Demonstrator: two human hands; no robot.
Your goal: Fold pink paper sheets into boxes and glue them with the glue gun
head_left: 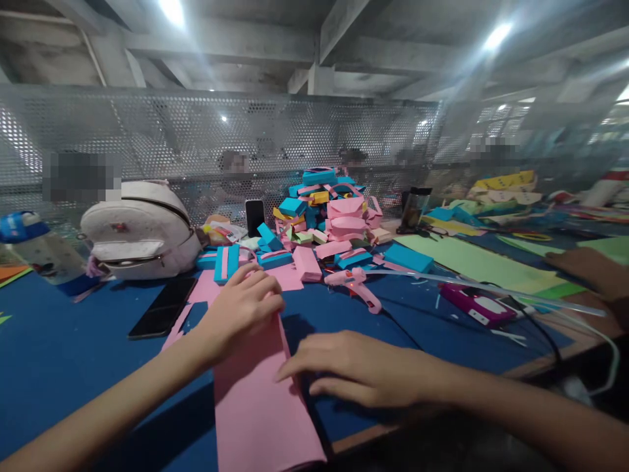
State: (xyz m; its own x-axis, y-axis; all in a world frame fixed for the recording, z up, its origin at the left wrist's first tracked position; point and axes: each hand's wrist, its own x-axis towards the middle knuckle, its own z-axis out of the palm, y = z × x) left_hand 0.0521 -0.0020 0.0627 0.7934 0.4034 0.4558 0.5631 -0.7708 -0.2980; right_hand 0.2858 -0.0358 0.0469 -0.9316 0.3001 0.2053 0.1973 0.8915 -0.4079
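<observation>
A long pink sheet of paper [265,413], folded along its right side, lies in front of me and runs past the bottom of the view. My left hand [248,305] is at its far end, fingers bent and closed over the paper; the fingertips are partly hidden. My right hand [348,367] lies along the right fold, fingers stretched out, with the index fingertip touching the pink paper. Beyond my hands, a pink hot glue gun [356,285] rests on the blue table, a clear glue stick in its back.
Blue and pink paper boxes [334,216] are heaped at the back. A white backpack [137,229], a black phone [163,308] and a bottle [54,255] stand or lie left. Right are a purple power strip [476,305], green sheets [476,262] and another person's hand [590,272].
</observation>
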